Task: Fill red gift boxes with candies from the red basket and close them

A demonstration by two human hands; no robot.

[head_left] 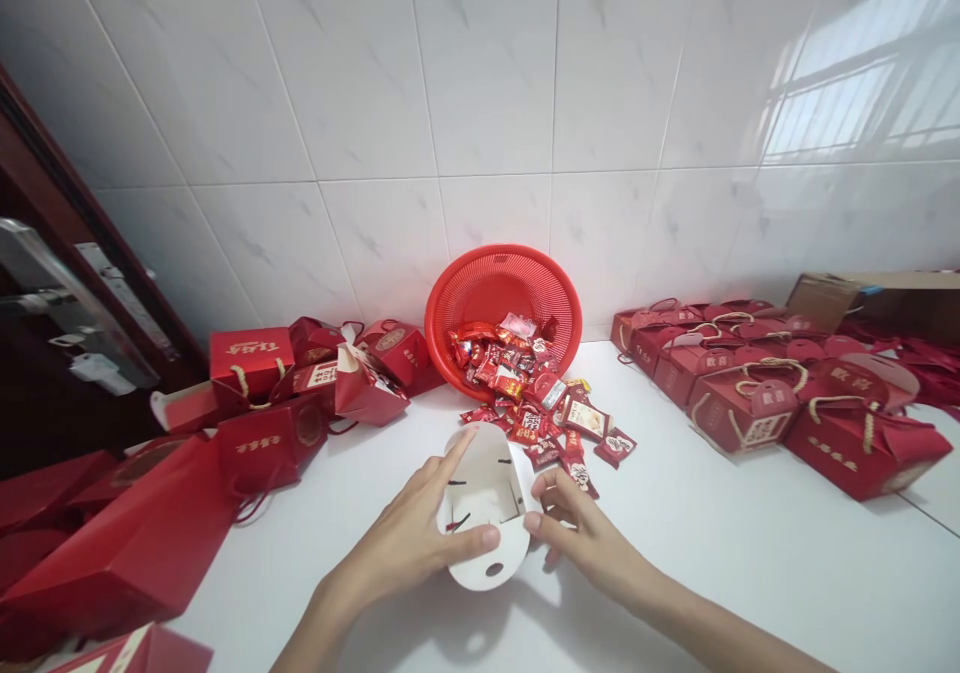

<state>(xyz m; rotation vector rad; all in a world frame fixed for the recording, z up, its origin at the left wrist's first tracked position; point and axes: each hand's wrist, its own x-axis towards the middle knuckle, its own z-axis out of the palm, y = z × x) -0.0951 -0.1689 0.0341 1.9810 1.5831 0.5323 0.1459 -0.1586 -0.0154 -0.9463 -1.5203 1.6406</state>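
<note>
An unfolded paper box stands open on the white table, its pale inside facing up. A round flap with a hole points toward me, and dark cord ends show inside. My left hand grips the box's left side, thumb on the near flap and index finger along the far edge. My right hand is at the box's right side, fingers curled, with thumb and fingertips at the edge. Just beyond the box lies a pile of red-wrapped candies, spilling out of a tilted red basket.
Red gift boxes crowd the left side of the white table. Rows of closed red boxes with rope handles stand at the right, near a cardboard carton. A tiled wall rises behind.
</note>
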